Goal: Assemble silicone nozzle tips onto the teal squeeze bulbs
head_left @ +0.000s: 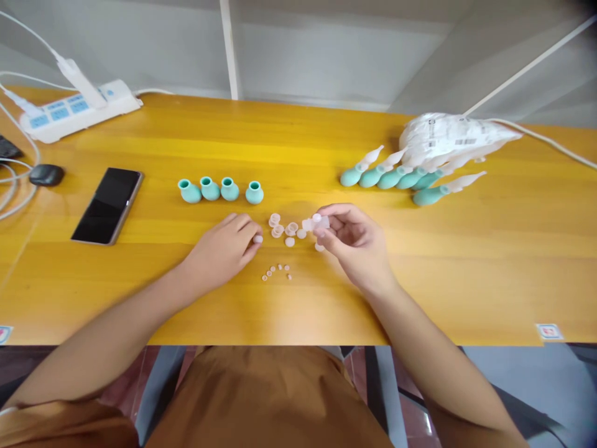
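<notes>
Blk obj [8, 148] cut off, L edge; sm pcs [280, 267] unclear

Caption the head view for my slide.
Right hand holding a translucent piece near loose parts and four open teal bulbs.

- My head carries the camera, facing forward and down past my brown shirt [261, 398].
- My left hand [226, 244] and right hand [358, 246] sit near mid-view, seen from above.
- It's close, yet takes in the tabletop [489, 267] from front edge to grey wall [326, 56].
</notes>
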### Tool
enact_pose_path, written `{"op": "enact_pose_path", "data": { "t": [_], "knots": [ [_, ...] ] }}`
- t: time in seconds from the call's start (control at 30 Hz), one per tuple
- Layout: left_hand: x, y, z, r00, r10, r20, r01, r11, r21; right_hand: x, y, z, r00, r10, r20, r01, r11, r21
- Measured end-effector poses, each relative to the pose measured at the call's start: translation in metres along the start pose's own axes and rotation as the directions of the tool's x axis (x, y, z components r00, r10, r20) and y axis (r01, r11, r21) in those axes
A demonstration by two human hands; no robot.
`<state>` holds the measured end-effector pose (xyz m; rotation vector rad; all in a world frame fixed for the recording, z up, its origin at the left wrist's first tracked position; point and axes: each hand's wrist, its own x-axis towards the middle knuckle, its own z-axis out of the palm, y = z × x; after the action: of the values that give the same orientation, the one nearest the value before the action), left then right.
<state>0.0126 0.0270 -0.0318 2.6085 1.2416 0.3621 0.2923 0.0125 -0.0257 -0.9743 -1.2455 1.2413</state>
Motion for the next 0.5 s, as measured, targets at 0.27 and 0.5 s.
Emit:
{"op": "enact_pose_path", "data": {
  "t": [0.27,0.5],
  "knots": [
    [-0.003,0.014,-0.004,0.982,0.063,-0.178,-0.100,0.974,-0.205,-0.001,0.000,-0.003,0.998,0.045,0.036,-0.049,0.993,0.110],
    [-0.009,0.033,-0.017,0.951,-0.007,-0.308,-0.152,0.858,-0.490,-0.007,0.000,-0.003,0.979,0.040,0.200,-0.073,0.985,0.159]
  ]
}}
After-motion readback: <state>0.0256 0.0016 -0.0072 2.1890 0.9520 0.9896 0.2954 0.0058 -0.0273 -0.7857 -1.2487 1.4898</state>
